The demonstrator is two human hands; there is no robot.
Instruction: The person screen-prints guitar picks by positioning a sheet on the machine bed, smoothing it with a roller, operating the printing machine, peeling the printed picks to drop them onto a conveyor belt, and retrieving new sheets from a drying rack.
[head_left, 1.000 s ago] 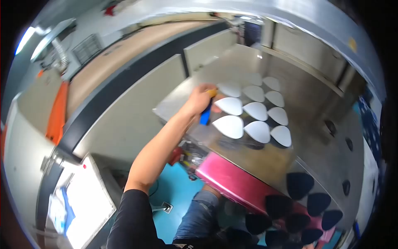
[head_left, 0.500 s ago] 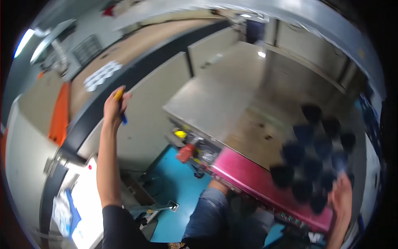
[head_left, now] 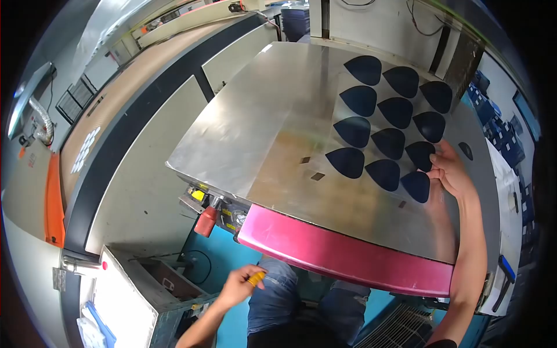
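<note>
Rows of dark navy, teardrop-shaped flat pieces (head_left: 395,112) lie on the metal plate (head_left: 232,133). My right hand (head_left: 451,169) reaches in from the right, fingertips closed on the right edge of one navy piece (head_left: 419,156). Just below those fingers sits another navy piece (head_left: 416,187). My left hand (head_left: 239,286) hangs low, in front of the plate and over my legs. Its fingers are curled around a small tool with a yellow end (head_left: 256,278); the rest of the tool is hidden.
A pink front bar (head_left: 342,252) edges the plate. At its left corner juts a red knob (head_left: 206,221). A conveyor belt (head_left: 110,110) carrying white pieces (head_left: 86,149) runs along the left. On the right, a blue-and-black tool (head_left: 505,278) lies on a white surface (head_left: 513,214).
The view has swung, bringing the plate to the middle. My left hand has come down from beside the conveyor to above my legs. My right hand has moved up onto a navy piece.
</note>
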